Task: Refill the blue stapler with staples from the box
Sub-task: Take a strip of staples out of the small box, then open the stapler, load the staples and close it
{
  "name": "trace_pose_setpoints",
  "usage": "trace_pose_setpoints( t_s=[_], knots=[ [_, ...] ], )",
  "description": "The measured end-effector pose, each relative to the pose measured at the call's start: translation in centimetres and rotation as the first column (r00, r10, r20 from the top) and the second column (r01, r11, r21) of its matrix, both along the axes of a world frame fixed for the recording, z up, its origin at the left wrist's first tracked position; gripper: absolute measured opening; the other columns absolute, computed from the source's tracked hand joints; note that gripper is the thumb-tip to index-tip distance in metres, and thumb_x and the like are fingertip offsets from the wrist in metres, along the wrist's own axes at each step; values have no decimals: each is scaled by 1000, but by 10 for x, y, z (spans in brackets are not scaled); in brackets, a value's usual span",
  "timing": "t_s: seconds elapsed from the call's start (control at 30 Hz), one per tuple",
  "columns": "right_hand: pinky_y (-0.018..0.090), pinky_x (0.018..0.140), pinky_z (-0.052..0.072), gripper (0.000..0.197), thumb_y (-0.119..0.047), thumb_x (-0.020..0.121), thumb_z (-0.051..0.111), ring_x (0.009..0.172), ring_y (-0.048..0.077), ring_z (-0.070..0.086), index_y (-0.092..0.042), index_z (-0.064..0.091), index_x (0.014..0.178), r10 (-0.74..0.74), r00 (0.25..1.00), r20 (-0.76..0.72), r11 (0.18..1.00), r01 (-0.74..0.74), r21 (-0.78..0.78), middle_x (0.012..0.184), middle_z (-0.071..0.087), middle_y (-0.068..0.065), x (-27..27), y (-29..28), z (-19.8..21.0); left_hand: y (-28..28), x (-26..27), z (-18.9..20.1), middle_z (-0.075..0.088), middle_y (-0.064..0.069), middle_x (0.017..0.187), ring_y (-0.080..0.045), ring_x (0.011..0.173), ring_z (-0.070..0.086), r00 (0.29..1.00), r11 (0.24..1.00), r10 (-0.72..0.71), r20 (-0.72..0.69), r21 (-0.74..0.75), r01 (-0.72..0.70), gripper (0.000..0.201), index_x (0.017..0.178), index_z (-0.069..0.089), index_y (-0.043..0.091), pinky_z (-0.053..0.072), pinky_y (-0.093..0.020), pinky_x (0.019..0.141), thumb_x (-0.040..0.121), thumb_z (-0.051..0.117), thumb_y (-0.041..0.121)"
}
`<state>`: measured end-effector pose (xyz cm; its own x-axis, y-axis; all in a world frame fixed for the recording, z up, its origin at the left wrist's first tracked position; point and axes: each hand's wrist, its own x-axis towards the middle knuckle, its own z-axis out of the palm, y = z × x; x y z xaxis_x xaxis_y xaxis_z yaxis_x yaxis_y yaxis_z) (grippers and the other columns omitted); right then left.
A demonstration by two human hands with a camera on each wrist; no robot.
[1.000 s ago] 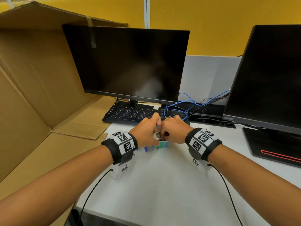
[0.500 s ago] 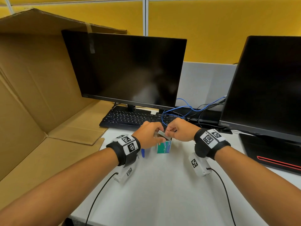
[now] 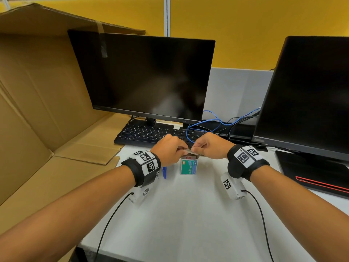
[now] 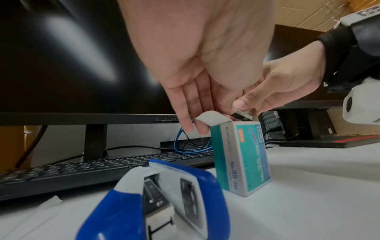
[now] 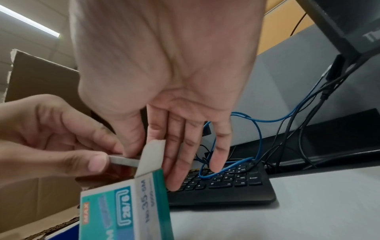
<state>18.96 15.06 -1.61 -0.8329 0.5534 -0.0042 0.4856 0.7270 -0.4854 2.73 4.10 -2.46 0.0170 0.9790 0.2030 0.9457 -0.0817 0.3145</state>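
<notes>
A green-and-white staple box [image 3: 188, 166] stands upright on the white desk [image 3: 188, 224], its top flap [image 4: 211, 117] open. Just above the opening, a grey staple strip [image 3: 189, 151] is pinched at one end by my left hand [image 3: 180, 150] and at the other by my right hand [image 3: 197, 148]. The right wrist view shows the left thumb on the strip [image 5: 125, 161]. In the left wrist view the right thumb is on the strip [image 4: 243, 115]. The other fingers of both hands hang straight beside the box. The blue stapler [image 4: 185, 199] lies left of the box, mostly hidden by my left wrist in the head view.
A black keyboard [image 3: 151, 134] and monitor [image 3: 147, 76] stand just behind the hands, with blue and black cables [image 3: 211, 121] looping nearby. A second monitor [image 3: 309, 95] and a black base [image 3: 311, 173] fill the right. A large cardboard box [image 3: 37, 110] lies open on the left.
The hands have risen from the box top and drawn the staple strip out. It is now held level just above the opening, and the box front shows.
</notes>
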Motion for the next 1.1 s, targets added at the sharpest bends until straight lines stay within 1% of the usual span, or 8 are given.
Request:
trace_pose_setpoints(
  t_s=[0.17, 0.33, 0.43, 0.57, 0.67, 0.8, 0.93, 1.1],
  knots=[
    [30, 85, 59, 48, -32, 72, 84, 95, 16, 70, -17, 66, 114, -17, 1000, 1, 996, 18, -83, 106, 71, 0, 6, -3, 1, -2, -8, -1, 76, 1, 95, -19, 96, 66, 983, 996, 85, 161, -16, -83, 19, 102, 73, 20, 53, -41, 94, 89, 62, 28],
    [31, 79, 61, 47, -20, 71, 85, 88, 16, 71, -19, 56, 109, -44, 998, -51, 999, 44, -4, 102, 72, 3, 1, -6, -5, -7, -21, 7, 73, 2, 84, -17, 91, 66, 963, 989, 138, 229, 22, -147, 16, 95, 72, 16, 48, -44, 100, 88, 61, 26],
    [34, 73, 62, 48, -20, 71, 85, 85, 17, 71, -17, 47, 99, -66, 995, -80, 997, 67, 22, 99, 73, 1, -1, -8, -9, -11, -32, 7, 74, 0, 86, -22, 97, 64, 958, 986, 158, 241, 3, -164, 17, 96, 72, 18, 51, -45, 96, 88, 60, 26],
    [38, 74, 62, 43, -21, 69, 87, 88, 20, 72, -8, 52, 90, -105, 990, -93, 994, 108, 29, 94, 74, 2, -3, -8, -8, -20, -36, 10, 72, -12, 80, -19, 75, 64, 960, 989, 140, 241, 16, -148, 18, 89, 71, 6, 55, -30, 75, 90, 59, 19],
    [39, 79, 60, 27, -28, 74, 83, 92, 20, 67, -15, 62, 84, -68, 998, -3, 989, 68, 134, 96, 71, 0, -5, -12, -5, -25, -33, 10, 62, -15, 71, -17, 61, 55, 963, 990, 122, 240, 43, -136, 27, 79, 64, 1, 56, -38, 67, 95, 47, 16],
    [34, 79, 59, 21, -32, 80, 77, 92, 17, 65, -17, 69, 92, -47, 993, 105, 985, 28, 172, 100, 70, 0, -9, -21, 2, -29, -35, 11, 58, -7, 74, -10, 58, 57, 971, 992, 116, 207, -74, -103, 23, 93, 60, 10, 50, -20, 58, 101, 39, 17],
    [32, 73, 57, 18, -38, 85, 69, 88, 15, 61, -21, 68, 88, -90, 996, -30, 932, 95, 349, 96, 66, -2, -18, -41, 9, -35, -38, 12, 58, -2, 75, -6, 64, 53, 969, 989, 143, 202, -66, -132, 27, 108, 64, 9, 50, -23, 71, 101, 38, 13],
    [41, 71, 56, 12, -27, 89, 60, 76, 21, 61, -18, 66, 83, 79, 996, 44, 934, -89, 345, 82, 69, 2, -40, -84, -10, -45, -39, 11, 61, -21, 74, -22, 68, 50, 950, 970, 243, 195, -79, -232, 33, 83, 66, -10, 41, -30, 65, 94, 39, 7]
  ],
)
